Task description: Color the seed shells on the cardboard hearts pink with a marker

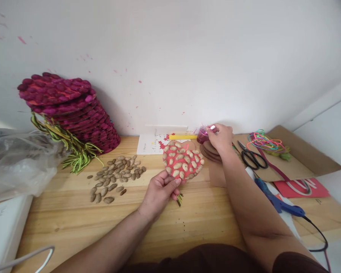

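Observation:
My left hand [160, 192] is closed on the lower edge of a round red disc [184, 163] covered with pale, unpainted peanuts in their shells. Short green and dark strands [180, 200] hang out below its fingers. My right hand [221, 139] is pinched at the rim of a small clear cup [202, 135] of magenta paint; what its fingers grip, if anything, is hidden. Beneath that hand lies a stack of brown discs [209, 152]. Loose peanuts [116, 174] are spread on the table to the left of the held disc.
A leaning stack of magenta peanut discs [74, 110] with green strands stands at the back left, beside clear plastic bags [19, 163]. On the right are black scissors [254, 156], a blue glue gun [281, 203] with cable, and a cardboard tray [309, 159] with coloured cords. A paint-spotted paper [147, 142] lies by the wall.

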`<state>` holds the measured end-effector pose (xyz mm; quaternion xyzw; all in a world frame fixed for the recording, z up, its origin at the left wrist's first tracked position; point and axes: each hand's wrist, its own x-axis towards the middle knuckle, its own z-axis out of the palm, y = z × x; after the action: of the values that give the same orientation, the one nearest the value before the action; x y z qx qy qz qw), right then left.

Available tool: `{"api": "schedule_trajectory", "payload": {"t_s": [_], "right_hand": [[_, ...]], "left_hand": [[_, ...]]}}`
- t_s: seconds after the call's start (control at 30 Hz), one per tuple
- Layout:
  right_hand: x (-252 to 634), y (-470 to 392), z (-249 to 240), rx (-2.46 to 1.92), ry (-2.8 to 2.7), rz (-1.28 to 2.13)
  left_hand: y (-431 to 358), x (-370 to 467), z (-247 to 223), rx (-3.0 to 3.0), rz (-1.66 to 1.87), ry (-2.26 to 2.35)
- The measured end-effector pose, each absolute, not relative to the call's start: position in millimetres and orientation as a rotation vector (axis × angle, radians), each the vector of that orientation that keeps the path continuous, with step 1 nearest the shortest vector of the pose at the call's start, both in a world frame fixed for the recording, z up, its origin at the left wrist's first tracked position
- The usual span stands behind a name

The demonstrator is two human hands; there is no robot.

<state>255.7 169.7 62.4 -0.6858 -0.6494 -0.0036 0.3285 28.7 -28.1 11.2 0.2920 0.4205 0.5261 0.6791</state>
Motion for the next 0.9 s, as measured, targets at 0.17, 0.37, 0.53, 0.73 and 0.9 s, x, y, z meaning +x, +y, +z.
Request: {"api": "schedule_trajectory", "payload": {"t_s": [0.17,0.37,0.53,0.73,0.9], "right_hand": [[255.2,168.3,64.8,-1.731,-1.676,0.01],[257.9,169.9,63.2,-1.733,-1.659,0.019],[263.0,173.3,59.5,-1.711,-1.627,0.014],[262.8,175.0,57.9,-1.721,-1.61,0.02],[261.6,173.5,59.4,-1.717,-1.622,0.037]], "left_hand": [[-27.2,29.1,12.4,0.659,1.208,0.94],[-27.0,27.7,13.9,0.637,1.212,0.924],[-26.5,26.8,12.2,0.61,1.216,0.937],[-26.8,26.9,15.0,0.548,1.226,0.953],[-27.1,27.6,17.1,0.536,1.218,0.93]]}}
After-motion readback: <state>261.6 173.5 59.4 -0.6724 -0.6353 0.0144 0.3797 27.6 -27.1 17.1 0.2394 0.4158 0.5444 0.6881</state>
